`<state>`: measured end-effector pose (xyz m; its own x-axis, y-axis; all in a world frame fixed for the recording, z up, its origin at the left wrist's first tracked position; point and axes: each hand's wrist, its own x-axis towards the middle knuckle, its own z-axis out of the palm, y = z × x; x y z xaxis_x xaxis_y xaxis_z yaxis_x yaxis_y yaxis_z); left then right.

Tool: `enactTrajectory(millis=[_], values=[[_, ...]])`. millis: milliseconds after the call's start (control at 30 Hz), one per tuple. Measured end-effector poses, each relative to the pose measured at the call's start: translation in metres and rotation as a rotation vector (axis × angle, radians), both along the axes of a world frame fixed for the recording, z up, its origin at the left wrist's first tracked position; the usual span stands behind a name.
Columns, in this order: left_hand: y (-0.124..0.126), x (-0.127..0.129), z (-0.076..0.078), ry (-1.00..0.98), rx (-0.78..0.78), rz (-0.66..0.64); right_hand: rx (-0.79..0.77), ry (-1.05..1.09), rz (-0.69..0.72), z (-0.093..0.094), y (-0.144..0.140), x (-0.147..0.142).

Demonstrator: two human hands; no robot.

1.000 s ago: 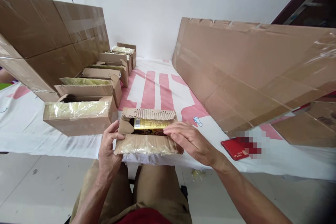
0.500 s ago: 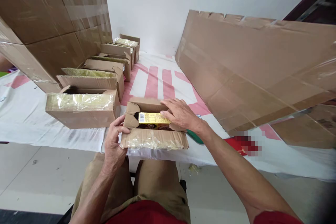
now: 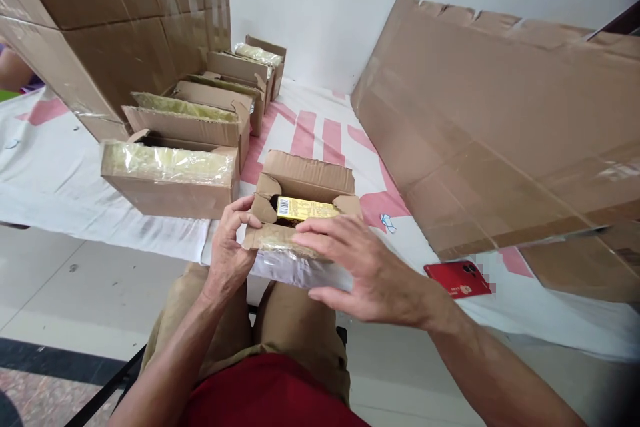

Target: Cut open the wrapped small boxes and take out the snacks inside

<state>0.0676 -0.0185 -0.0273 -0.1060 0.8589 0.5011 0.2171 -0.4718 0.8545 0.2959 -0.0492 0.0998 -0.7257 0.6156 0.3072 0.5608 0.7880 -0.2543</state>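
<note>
small carton [image 3: 300,203] sits at near tabletop [image 3: 45,180] edge, flaps open, gold pack [image 3: 305,208] inside. left hand [image 3: 231,248] pinches its left end flap to steady it; right hand [image 3: 365,267], fingers spread, flattens near flap.

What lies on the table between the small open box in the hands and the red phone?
Only bare cloth with pink print, between small open box and red phone, head view.

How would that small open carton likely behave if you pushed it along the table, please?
The carton would probably slide, not roll: it is boxy and flat-bottomed. Its thin, bent flaps look floppy. The gold pack inside likely adds some weight.
</note>
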Motion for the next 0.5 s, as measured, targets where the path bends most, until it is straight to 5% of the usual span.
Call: enactTrajectory(millis=[233,500], values=[[0.000,-0.007,0.003,0.002,0.024,-0.036,0.233,0.047,0.037,-0.016,0.007,-0.026],[0.001,-0.010,0.004,0.019,0.023,-0.039,-0.041,0.104,-0.005,0.001,-0.001,-0.029]])
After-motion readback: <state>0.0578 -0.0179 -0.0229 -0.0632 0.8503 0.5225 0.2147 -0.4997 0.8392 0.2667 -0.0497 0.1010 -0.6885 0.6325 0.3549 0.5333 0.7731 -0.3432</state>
